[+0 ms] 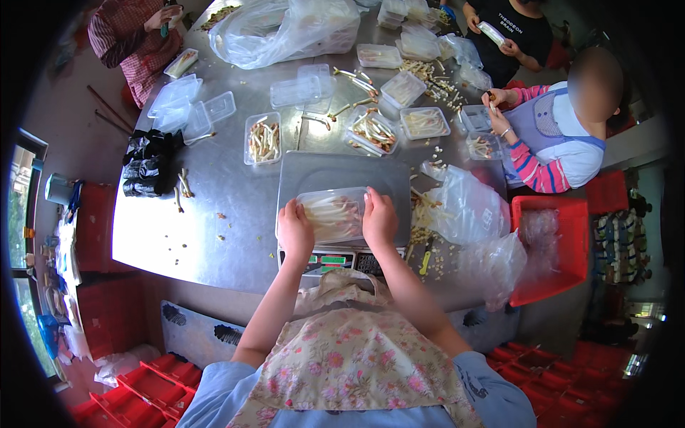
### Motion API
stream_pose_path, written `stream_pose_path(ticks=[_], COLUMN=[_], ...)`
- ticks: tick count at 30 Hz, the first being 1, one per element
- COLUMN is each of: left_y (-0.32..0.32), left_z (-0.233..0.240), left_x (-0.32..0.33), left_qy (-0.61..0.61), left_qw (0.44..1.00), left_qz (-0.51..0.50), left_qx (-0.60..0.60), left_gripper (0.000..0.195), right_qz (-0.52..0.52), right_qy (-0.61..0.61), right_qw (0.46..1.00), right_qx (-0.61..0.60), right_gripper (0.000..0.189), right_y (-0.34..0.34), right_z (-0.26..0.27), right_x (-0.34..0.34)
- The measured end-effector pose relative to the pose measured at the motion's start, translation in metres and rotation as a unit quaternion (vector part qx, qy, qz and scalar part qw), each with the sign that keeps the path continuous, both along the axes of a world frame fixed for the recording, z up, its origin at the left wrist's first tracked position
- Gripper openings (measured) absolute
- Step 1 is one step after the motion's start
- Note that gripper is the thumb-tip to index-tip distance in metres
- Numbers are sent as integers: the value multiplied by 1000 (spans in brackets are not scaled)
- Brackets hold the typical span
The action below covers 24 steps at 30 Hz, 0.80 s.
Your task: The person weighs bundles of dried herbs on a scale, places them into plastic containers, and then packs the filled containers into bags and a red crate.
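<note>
A lidded clear plastic tub (332, 214) of long white stalks with reddish-brown tips lies between my hands, over the metal plate of a digital scale (342, 168). My left hand (297, 227) grips its left end, and my right hand (381, 216) grips the right end. Whether the tub rests on the plate or is held just above it, I cannot tell. Past the scale stand two open tubs of similar stalks, one at the left (263, 139) and one at the right (373, 131). Loose stalks lie between them.
Clear lids (179, 101) and black bundles (144, 166) lie at the left of the steel table. Plastic bags (471, 208), a yellow-handled tool (425, 262) and a red crate (578, 251) are at the right. Several co-workers stand or sit around the far side, some holding stalks or tubs.
</note>
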<state>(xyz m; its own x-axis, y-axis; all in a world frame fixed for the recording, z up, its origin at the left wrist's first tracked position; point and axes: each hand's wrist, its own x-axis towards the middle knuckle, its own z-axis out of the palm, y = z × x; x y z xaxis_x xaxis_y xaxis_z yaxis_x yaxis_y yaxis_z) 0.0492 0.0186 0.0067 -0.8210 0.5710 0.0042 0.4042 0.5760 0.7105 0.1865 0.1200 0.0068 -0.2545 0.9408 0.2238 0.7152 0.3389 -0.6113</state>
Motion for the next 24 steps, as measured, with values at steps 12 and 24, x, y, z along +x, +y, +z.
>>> stream_pose_path(ticks=[12, 24], left_y=[-5, -12], left_z=[-13, 28], left_x=[-4, 1], left_qy=[11, 101], left_qw=[997, 960], left_qz=[-26, -119], left_qx=[76, 231], left_gripper=[21, 20], right_qz=[-4, -54], right_qy=[18, 347], right_qw=[999, 908], right_qx=[-49, -229], right_gripper=[19, 51], right_y=[-1, -6], right_z=[-13, 3], right_x=[0, 10])
